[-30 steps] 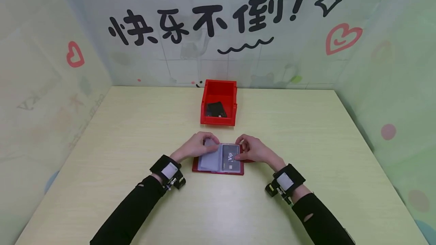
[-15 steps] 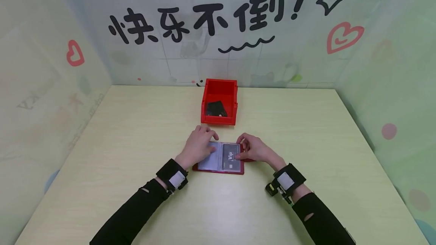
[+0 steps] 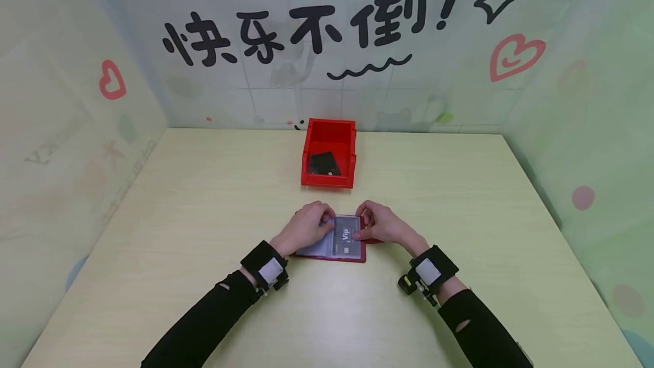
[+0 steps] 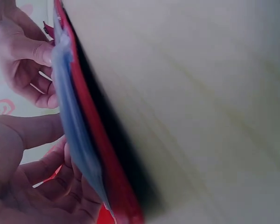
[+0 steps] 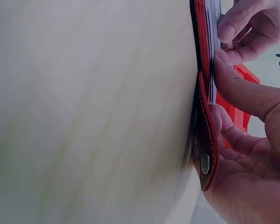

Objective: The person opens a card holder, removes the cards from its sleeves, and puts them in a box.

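Observation:
A red card holder [image 3: 363,251] lies spread on the table, its clear plastic sleeves facing up. Behind the right-hand sleeve shows a grey card [image 3: 346,243] marked "Vip". My left hand [image 3: 305,226] covers much of the left page, thumb and curled fingers at the sleeves' upper edge near the fold. In the left wrist view its thumb meets the plastic sleeves [image 4: 74,126]. My right hand [image 3: 383,224] grips the right edge, thumb on the card page and fingers behind. Beside that palm, in the right wrist view, hangs the holder's strap [image 5: 206,135] with a metal snap.
Just beyond the hands stands a red bin [image 3: 328,182] with dark cards [image 3: 325,163] inside. The pale wooden table [image 3: 230,175] is enclosed by printed fabric walls [image 3: 577,146] at the back and both sides.
My left hand first moved onto the left page, leaving the sleeve it held, then shifted right to the fold by the Vip card. My right hand has kept its place.

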Motion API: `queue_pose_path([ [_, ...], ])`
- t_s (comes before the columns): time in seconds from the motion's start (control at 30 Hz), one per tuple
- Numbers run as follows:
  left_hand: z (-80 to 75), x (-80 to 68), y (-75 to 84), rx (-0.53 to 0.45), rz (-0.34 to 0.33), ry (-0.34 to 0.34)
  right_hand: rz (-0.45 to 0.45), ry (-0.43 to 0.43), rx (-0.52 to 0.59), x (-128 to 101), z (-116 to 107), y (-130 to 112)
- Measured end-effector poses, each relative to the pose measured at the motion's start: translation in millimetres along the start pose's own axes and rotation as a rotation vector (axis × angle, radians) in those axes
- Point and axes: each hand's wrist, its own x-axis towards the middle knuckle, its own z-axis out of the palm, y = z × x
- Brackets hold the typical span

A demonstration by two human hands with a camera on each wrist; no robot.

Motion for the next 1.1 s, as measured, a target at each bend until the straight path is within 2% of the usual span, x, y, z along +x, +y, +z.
queue_pose_path([
  [0.23, -1.9, 5.0, 0.8, -0.039, -0.057, -0.064, -0.003, -0.037, 0.012, -0.1, -4.2, 1.3],
  [0.47, -2.9, 5.7, 1.2, -0.103, -0.083, -0.076, -0.006, -0.069, 0.01, -0.1, -7.0, 1.6],
  [0.6, -2.8, 6.9, 2.6, -0.153, -0.105, -0.061, -0.012, -0.066, 0.011, 0.6, -6.4, 2.1],
  [0.77, -1.2, 7.6, 7.8, -0.135, -0.131, -0.017, -0.016, -0.066, 0.005, 1.2, -5.9, 2.6],
  [0.93, -2.0, 10.3, 10.7, -0.136, -0.13, 0.034, -0.003, -0.065, 0.014, 1.0, -6.3, 2.0],
  [1.1, -5.4, 14.7, 7.2, -0.192, -0.139, 0.026, 0.005, -0.064, 0.013, 1.1, -6.2, 1.9],
])
